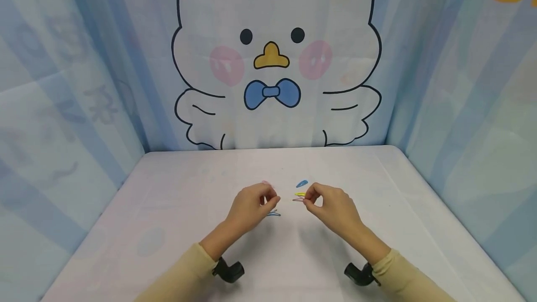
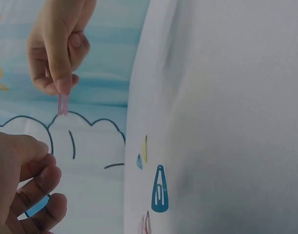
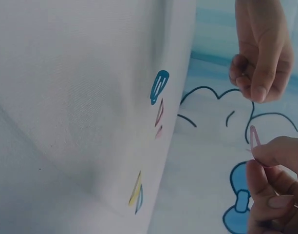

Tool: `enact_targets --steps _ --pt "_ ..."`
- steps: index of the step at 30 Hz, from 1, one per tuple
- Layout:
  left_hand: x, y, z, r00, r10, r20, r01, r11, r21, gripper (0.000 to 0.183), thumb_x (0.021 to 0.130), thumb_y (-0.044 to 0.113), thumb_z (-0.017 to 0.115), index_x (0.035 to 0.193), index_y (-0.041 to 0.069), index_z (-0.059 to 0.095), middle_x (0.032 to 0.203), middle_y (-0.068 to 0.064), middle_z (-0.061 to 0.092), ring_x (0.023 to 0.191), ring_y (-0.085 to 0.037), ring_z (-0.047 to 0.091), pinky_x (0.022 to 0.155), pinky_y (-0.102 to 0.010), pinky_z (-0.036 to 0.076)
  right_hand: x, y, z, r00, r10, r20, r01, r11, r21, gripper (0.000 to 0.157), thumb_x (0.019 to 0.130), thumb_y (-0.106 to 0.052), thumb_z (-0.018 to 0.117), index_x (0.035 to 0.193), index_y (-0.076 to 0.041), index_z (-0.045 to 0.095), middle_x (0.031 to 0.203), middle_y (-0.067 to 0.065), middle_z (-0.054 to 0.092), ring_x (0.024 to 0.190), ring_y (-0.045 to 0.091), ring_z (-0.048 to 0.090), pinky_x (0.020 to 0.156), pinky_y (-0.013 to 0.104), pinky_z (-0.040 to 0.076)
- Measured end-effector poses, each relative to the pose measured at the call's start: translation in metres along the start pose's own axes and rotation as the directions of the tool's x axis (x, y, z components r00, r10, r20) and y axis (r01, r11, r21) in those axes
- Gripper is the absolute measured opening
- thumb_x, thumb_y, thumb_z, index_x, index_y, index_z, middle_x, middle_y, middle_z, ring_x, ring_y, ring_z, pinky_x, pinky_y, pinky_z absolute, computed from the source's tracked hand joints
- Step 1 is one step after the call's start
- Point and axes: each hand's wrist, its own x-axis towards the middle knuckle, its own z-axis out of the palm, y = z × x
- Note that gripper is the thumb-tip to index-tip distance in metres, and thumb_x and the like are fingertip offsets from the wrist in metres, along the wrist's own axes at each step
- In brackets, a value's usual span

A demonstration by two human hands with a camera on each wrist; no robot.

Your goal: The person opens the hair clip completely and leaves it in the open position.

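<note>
Pink hair clip (image 2: 63, 104) pinched between fingertips of right hand (image 1: 335, 206), above table (image 1: 377, 185). Left hand (image 1: 251, 204): fingers loosely curled, relaxed. Blue clip (image 1: 302, 183) lies toward table's far edge.

We've got a slim pink snap hair clip (image 3: 255, 140), one end pinched in the right hand (image 1: 333, 206), the other sticking out past the fingertips, held above the table. We log four more nearby: slotted blue clip (image 2: 159, 181), flat on the table near the left hand (image 1: 251, 206); yellow clip (image 1: 300, 194); smaller-looking blue clip (image 1: 302, 183) beyond it; pink clip (image 1: 267, 183), partly hidden.
</note>
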Motion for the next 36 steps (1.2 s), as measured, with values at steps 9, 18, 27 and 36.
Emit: enact_targets --steps 9,18,27,36 --pt "0.007 -0.024 0.009 0.986 -0.156 0.054 0.160 0.984 -0.074 0.009 0.096 0.027 0.075 0.090 0.020 0.072 0.076 0.009 0.062 0.071 -0.011 0.052 0.060 -0.023 0.045 0.004 0.011 0.009 0.996 0.066 0.053 -0.066 0.998 -0.001 0.012 0.088 -0.022 0.080 0.090 -0.021 0.069 0.082 -0.009 0.071 0.058 0.009 0.047 0.053 0.027 0.039" --pt "0.014 -0.047 0.017 0.947 -0.305 0.101 0.315 0.944 -0.099 0.009 0.098 0.025 0.072 0.092 0.018 0.070 0.079 0.006 0.064 0.072 -0.014 0.053 0.061 -0.026 0.045 0.013 0.021 0.026 0.982 0.131 0.135 -0.129 0.991 -0.020 0.011 0.088 -0.020 0.079 0.090 -0.020 0.069 0.082 -0.010 0.070 0.063 0.010 0.051 0.056 0.028 0.040" --pt "0.018 -0.056 0.026 0.929 -0.346 0.129 0.363 0.919 -0.155 0.009 0.097 0.022 0.073 0.096 0.014 0.069 0.086 0.001 0.065 0.074 -0.015 0.054 0.062 -0.026 0.046 0.016 0.031 0.039 0.961 0.172 0.216 -0.166 0.985 -0.048 0.015 0.088 -0.021 0.080 0.085 -0.021 0.066 0.078 -0.009 0.066 0.068 0.012 0.053 0.060 0.029 0.040" --pt "0.026 -0.065 0.034 0.876 -0.440 0.198 0.470 0.870 -0.148 0.031 0.097 0.018 0.072 0.123 0.010 0.059 0.087 -0.006 0.062 0.071 -0.018 0.053 0.064 -0.028 0.043 0.016 0.040 0.047 0.938 0.207 0.279 -0.200 0.978 -0.053 0.016 0.088 -0.020 0.080 0.083 -0.021 0.065 0.075 -0.007 0.063 0.069 0.013 0.054 0.062 0.030 0.040"
